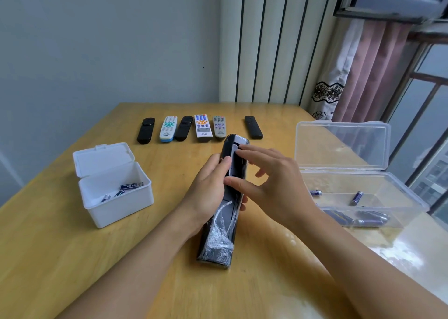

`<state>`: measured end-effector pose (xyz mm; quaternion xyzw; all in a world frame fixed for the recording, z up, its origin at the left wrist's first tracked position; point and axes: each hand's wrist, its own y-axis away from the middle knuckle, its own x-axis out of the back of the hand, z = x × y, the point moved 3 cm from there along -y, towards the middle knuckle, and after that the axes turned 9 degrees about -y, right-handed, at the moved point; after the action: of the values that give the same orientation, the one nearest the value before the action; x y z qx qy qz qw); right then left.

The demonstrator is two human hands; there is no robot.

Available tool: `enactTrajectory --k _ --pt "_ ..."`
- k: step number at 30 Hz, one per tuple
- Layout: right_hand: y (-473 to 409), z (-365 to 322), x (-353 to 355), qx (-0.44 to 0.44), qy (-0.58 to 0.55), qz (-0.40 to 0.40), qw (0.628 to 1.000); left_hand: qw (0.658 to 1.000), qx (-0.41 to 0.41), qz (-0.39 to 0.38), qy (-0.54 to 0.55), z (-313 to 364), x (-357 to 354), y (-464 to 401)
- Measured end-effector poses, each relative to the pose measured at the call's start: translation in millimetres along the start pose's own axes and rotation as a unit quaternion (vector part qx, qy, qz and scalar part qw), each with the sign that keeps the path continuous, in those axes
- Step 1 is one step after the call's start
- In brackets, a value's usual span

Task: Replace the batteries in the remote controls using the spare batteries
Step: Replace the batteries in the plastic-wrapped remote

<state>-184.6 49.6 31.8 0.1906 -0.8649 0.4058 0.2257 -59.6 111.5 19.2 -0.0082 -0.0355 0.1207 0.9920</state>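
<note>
Remote (pixel 226 221), back up, sits gripped in the left hand (pixel 208 192) above the bench (pixel 157 258); right hand (pixel 271 180) spreads relaxed fingers over its battery bay.

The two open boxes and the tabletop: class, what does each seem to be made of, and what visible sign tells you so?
White box: opaque matte plastic, probably; moulded hinged lid with a tab.
Clear box: transparent glossy plastic; batteries show through its walls.
Tabletop: wood or wood-look laminate; grain lines, window glare suggesting a smooth, glossy finish.

Black film-wrapped remote (pixel 226 207) back-up mid-table; six remotes (pixel 202 129) rowed beyond; batteries (pixel 131 186) in both boxes
</note>
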Motion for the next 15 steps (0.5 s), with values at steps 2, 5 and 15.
enactTrajectory --k 2,5,15 --pt "0.4 -0.2 0.2 0.004 -0.001 0.004 1.0 1.0 -0.009 -0.001 -0.004 1.7 0.5 0.1" --pt "-0.4 0.4 1.7 0.013 -0.007 0.004 1.0 1.0 -0.025 -0.004 -0.016 -0.1 0.9 -1.3" --pt "-0.3 5.9 -1.6 -0.01 -0.037 0.025 0.999 0.998 -0.024 0.007 -0.061 -5.3 3.7 -7.0"
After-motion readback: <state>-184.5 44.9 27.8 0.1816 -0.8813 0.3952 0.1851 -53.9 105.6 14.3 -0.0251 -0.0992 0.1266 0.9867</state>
